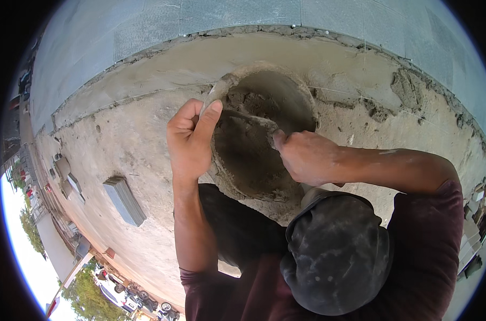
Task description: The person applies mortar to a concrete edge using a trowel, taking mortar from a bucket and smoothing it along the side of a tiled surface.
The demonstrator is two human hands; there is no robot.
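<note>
A round, mortar-crusted pan (307, 96) rests on the rough ground in front of me, tilted a little. Grey wet mortar (248, 101) lies in its far left part, and the rest of the inside is dark. My left hand (192, 136) pinches the left rim between thumb and fingers. Over the pan's right side, my right hand (307, 155) is closed round the handle of a mortar-coated trowel (253, 120). The trowel's blade reaches left into the mortar and is partly lost among it, so its outline is hard to make out.
Beyond the pan runs a smoothed mortar strip (286, 48), with a string line across it. Grey tiles (237, 16) cover the surface past that. A stack of grey tiles (125, 200) sits at the left. Rough mortar lumps (406, 88) lie at the right; parked vehicles (120, 291) stand far lower left.
</note>
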